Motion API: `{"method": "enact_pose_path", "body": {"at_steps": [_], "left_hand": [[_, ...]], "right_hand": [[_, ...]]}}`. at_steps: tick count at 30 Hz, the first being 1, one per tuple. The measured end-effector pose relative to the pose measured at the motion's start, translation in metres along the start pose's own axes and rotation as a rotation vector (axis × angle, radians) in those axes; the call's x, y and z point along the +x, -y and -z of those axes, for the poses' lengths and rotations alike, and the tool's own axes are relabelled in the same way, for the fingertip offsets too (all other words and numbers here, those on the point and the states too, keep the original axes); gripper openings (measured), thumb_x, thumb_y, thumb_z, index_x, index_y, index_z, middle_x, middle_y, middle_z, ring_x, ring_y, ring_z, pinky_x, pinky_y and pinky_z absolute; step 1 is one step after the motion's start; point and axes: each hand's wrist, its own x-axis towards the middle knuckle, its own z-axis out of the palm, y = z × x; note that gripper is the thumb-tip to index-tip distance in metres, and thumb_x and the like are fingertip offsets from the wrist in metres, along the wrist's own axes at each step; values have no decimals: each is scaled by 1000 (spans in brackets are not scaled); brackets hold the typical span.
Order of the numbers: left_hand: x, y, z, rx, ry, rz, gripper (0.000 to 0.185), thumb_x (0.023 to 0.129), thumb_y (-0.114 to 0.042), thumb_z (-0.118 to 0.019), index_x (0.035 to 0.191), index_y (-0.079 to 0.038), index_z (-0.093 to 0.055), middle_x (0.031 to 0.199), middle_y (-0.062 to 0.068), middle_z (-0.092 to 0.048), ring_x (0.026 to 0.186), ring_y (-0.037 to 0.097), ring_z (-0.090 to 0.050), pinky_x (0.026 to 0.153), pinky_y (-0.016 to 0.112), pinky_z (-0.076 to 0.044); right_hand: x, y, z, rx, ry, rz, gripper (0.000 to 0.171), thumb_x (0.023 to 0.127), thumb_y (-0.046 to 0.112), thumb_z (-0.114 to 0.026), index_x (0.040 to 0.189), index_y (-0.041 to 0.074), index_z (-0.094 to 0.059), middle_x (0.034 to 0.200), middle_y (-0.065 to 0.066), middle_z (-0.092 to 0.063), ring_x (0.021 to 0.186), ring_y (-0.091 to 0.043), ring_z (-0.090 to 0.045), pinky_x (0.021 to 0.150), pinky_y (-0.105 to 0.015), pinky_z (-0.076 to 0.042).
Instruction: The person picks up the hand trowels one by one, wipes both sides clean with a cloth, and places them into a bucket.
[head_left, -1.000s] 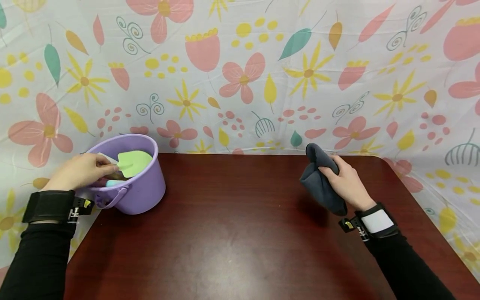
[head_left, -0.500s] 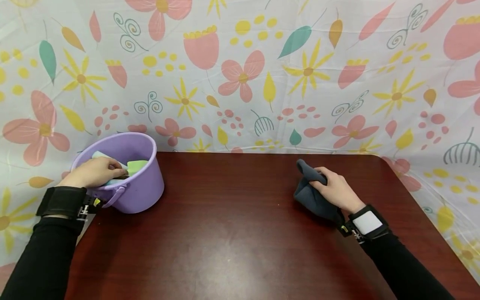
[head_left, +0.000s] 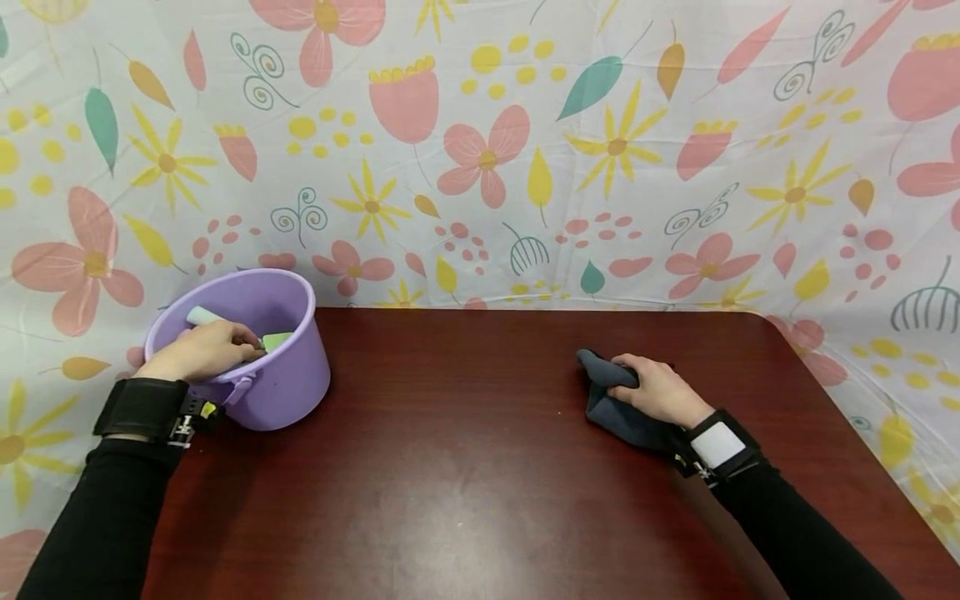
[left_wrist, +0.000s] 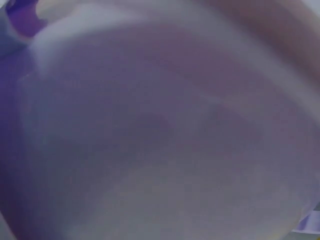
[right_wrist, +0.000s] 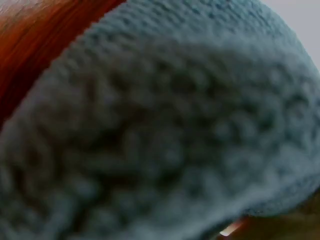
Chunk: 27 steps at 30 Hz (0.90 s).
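- Left wrist view: blurred purple surface, nothing distinguishable.
- Left hand (head_left: 201, 350) fingertips hidden inside bucket (head_left: 288, 385); grip indeterminate.
- Cloth (head_left: 617, 406) partly hidden beneath right hand (head_left: 658, 390).

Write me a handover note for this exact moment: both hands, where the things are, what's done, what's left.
Left hand: reaches over the rim of the purple bucket, fingers curled on the green toy spade inside it; a pale blue handle also sticks up in there.
Right hand: grips the dark grey cloth, which rests on the wooden table, right of centre.
Done: spade is down in the bucket; cloth is on the table.
Left: likely letting go of the spade; any wiping with the cloth hasn't visibly begun.
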Motion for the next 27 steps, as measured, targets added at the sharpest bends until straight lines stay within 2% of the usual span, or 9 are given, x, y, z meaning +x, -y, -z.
{"method": "enact_pose_path", "body": {"at_steps": [8,12,15,18,20,23,25,27], "left_hand": [[7,-7,0,31,-26,-18,31,98,-26,-54,112,-3,-69,107,18,-67,97,38,-57,80,55,-40],[2,-15,3,25,-65,-9,35,101,-26,-47,120,-3,-64,108,16,-67,98,38,-58,80,56,-40],[-7,-25,7,29,-144,0,42,101,-28,-43,128,0,-57,116,21,-64,107,45,-54,82,63,-37],[-17,-42,8,25,-272,-28,44,102,-29,-44,132,2,-53,127,26,-56,123,49,-42,91,69,-28],[-20,-58,8,5,-382,-99,41,102,-26,-46,130,2,-56,130,26,-54,129,47,-37,98,66,-26],[-18,-86,5,-47,-528,-275,33,101,-17,-52,126,2,-59,133,24,-53,136,42,-33,109,56,-22],[-13,-108,2,-76,-588,-397,30,100,-13,-55,125,3,-60,134,23,-54,137,39,-34,112,48,-22],[-6,-128,-2,-89,-608,-469,30,101,-13,-54,126,2,-60,137,21,-52,139,36,-33,113,45,-22]], "right_hand": [[-9,-1,9,-8,59,-9,69,91,39,-70,141,-2,-44,136,-28,-47,121,-45,-47,93,-59,-40],[-14,6,15,6,80,13,71,93,45,-65,141,-1,-44,136,-29,-45,121,-44,-46,93,-59,-40],[-17,15,23,18,77,13,69,95,50,-60,141,1,-45,137,-28,-45,121,-43,-46,93,-59,-41],[-17,28,34,32,47,21,66,98,50,-54,142,1,-44,139,-26,-44,122,-42,-47,94,-59,-41],[-15,38,43,38,18,27,64,100,48,-51,142,1,-44,140,-26,-43,125,-43,-44,97,-60,-37],[-12,53,57,31,-29,21,63,102,48,-47,144,2,-43,143,-26,-40,132,-46,-34,102,-63,-28],[-10,63,64,28,-65,6,64,102,50,-44,145,3,-41,146,-26,-36,136,-48,-26,105,-65,-21],[-5,71,69,16,-107,2,66,102,52,-42,147,4,-39,150,-27,-30,139,-48,-19,106,-65,-17]]}}
